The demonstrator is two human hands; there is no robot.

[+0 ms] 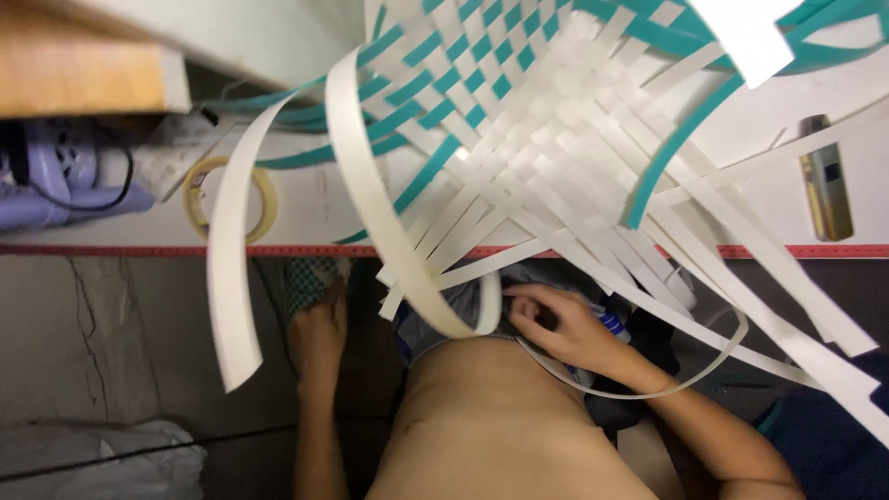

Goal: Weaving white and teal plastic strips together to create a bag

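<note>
Tape roll [231,198] and brown lighter [827,178] on white tabletop [306,218]; purple appliance [57,178] at left.

The woven mat [519,102] is white and teal in little checks (like a game board); beside it, a yellow tape roll [199,199].

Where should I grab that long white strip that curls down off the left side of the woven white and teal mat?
Probably best on the flat stretch of the long white curling strip just above its free lower end, coming from the left. There it hangs clear of the woven white and teal mat, broad faces exposed for the fingers.
</note>
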